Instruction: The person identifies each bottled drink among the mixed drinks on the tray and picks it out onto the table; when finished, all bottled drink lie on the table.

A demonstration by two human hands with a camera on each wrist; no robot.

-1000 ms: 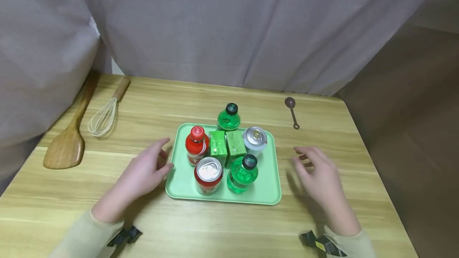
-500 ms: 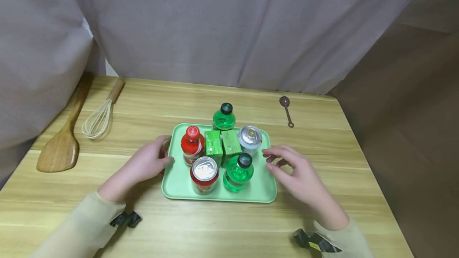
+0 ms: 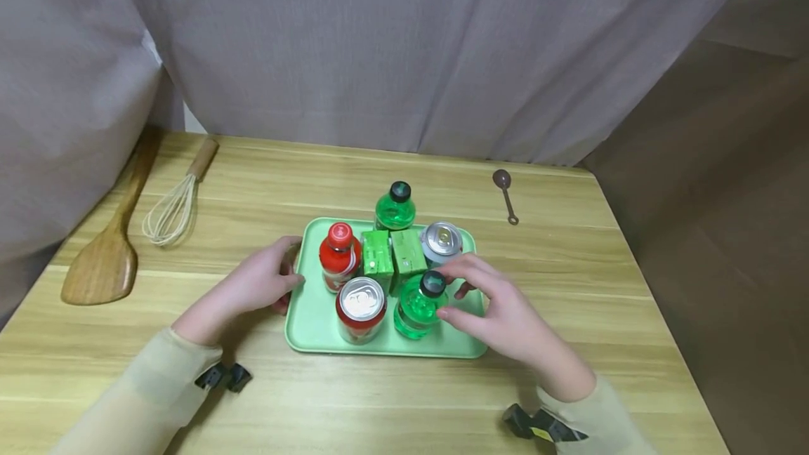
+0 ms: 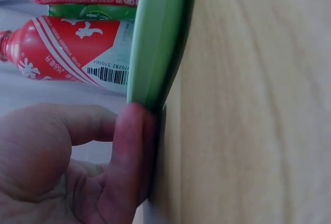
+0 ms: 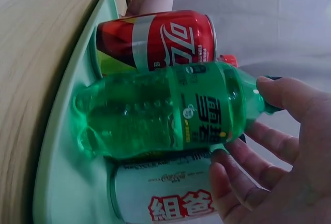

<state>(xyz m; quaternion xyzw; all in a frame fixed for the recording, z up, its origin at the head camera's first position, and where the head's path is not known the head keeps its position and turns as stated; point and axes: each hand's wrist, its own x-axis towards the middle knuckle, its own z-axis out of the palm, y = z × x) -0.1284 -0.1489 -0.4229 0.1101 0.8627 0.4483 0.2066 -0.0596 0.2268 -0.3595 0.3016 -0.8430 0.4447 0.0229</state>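
A pale green tray carries several drinks. My left hand holds its left rim, thumb above and fingers at the outer edge; in the left wrist view a fingertip presses against the rim. My right hand reaches round the near green bottle, thumb and forefinger on either side of its neck, not visibly tightened. In the right wrist view the thumb overlaps the neck beside the dark cap. Beside this bottle stand a red can and, behind it, a pale can.
A red-capped bottle, two green drink cartons and a second green bottle also stand on the tray. A wooden spatula and a whisk lie left. A brown measuring spoon lies back right. A grey curtain closes the back.
My right hand has moved left from the bare table, over the tray, to the near green bottle's neck. My left hand has come onto the tray's left rim and stayed there.
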